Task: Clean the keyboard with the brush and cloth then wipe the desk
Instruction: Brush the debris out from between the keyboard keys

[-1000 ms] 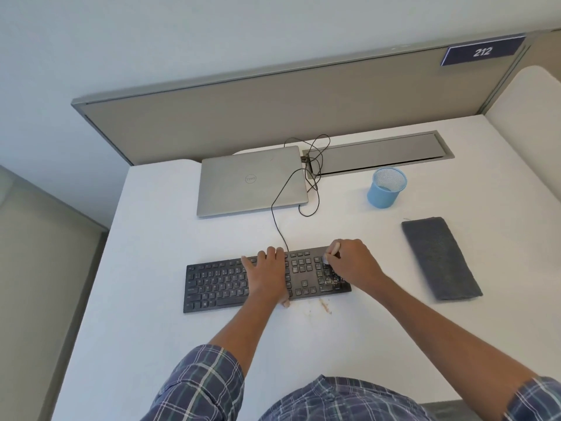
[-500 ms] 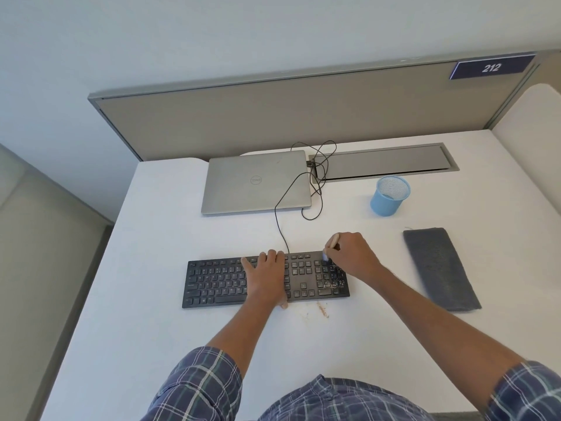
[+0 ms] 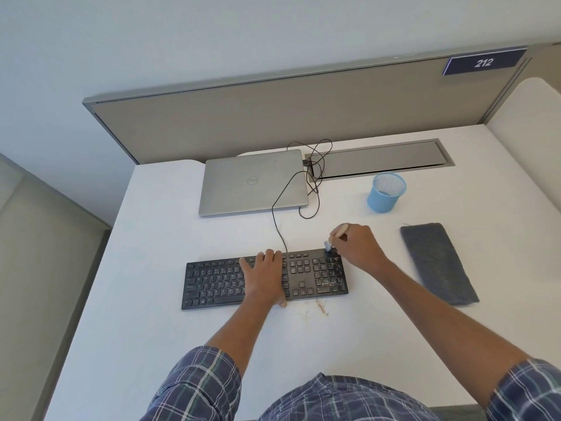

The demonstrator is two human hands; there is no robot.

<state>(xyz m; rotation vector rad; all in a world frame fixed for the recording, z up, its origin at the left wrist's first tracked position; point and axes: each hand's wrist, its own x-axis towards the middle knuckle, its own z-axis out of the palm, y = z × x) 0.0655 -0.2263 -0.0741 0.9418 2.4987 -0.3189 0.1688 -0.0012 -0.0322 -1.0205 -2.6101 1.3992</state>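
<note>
We look down on a white desk (image 3: 145,314) backed by a grey partition panel (image 3: 273,117) that carries a plate reading 212 (image 3: 482,62). The right hand (image 3: 359,247) is curled around a small brush (image 3: 339,232), pinching its pale handle. The bristle end points down from the fingers and touches the far right corner of the black keyboard (image 3: 218,284). Pale specks sit on the keys just below the grip. More crumbs (image 3: 321,307) lie on the desk nearer to us than the grip, just off the keyboard's front edge.

To the left of the grip, the left hand (image 3: 264,278) lies flat on the middle of the keyboard, fingers straight and pressing down. The folded grey cloth (image 3: 437,262) lies to the right of the grip, apart from the hand and the keyboard. Beyond the grip stands a blue mesh cup (image 3: 385,192). Further left of it a closed silver laptop (image 3: 252,183) rests, with the keyboard's thin black cable (image 3: 274,220) looping across it.
</note>
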